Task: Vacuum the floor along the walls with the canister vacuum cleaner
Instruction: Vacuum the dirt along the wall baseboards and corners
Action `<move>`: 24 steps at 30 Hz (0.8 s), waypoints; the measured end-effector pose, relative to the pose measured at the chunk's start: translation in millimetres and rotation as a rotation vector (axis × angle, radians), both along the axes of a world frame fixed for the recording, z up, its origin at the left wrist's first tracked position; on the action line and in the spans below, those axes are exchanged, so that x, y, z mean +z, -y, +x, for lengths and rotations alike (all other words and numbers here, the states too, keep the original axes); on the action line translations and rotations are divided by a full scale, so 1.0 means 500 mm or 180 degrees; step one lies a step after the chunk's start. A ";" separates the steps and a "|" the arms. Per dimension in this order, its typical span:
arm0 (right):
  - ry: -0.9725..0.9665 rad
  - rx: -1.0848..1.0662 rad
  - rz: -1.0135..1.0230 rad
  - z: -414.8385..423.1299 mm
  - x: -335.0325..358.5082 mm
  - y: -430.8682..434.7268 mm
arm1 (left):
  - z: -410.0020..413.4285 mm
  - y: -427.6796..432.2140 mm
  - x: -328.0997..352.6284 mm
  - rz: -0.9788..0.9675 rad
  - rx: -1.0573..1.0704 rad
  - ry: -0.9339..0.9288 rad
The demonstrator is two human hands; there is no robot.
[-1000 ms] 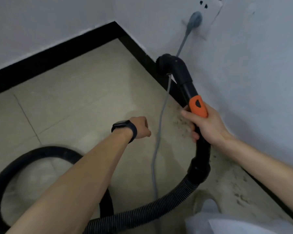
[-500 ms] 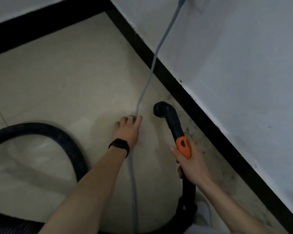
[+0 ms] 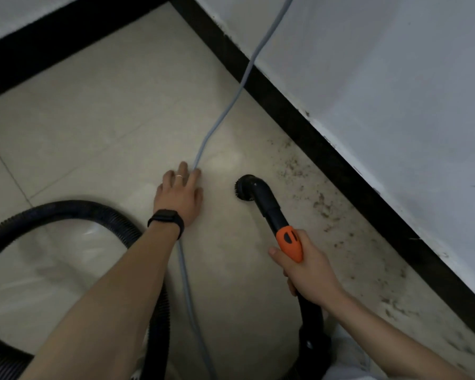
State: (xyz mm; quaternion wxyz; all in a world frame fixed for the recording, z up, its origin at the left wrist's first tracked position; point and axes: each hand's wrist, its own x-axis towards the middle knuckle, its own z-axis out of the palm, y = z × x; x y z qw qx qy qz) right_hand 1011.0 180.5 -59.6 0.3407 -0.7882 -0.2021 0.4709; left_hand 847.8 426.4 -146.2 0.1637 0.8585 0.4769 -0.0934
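My right hand [image 3: 310,270] is clamped round the black plastic vacuum wand [image 3: 272,212], thumb beside its orange slider [image 3: 290,244]. The wand's round brush nozzle [image 3: 243,187] sits low over the beige tiled floor [image 3: 107,119], near the black skirting board [image 3: 327,149]. Dark grime specks [image 3: 307,187] lie between the nozzle and that board. Farther from the board, my left hand [image 3: 180,192] lies flat, fingers straight and spread. The thin grey power cord [image 3: 222,116] runs under its palm, ungripped. The black ribbed hose [image 3: 66,212] loops farthest from the board.
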 end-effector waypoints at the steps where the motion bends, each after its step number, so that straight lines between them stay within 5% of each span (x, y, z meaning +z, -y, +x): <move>1: -0.0007 0.0003 -0.0016 -0.004 -0.001 0.000 | 0.001 0.013 -0.004 -0.0022 0.0035 -0.0009; 8: 0.0039 -0.0180 -0.0184 -0.001 -0.024 0.009 | 0.041 0.050 0.045 0.0205 0.0290 0.0464; 14: 0.0179 -0.0109 -0.0386 -0.014 -0.023 0.000 | 0.167 0.180 0.118 -0.2574 0.1113 0.0535; 20: -0.0016 0.0094 -0.0536 -0.004 -0.022 0.006 | 0.253 0.251 0.121 -0.3382 0.2961 0.2039; 24: -0.1234 -0.0183 -0.0554 -0.004 -0.035 0.047 | 0.262 0.258 0.118 -0.3358 0.3439 0.2644</move>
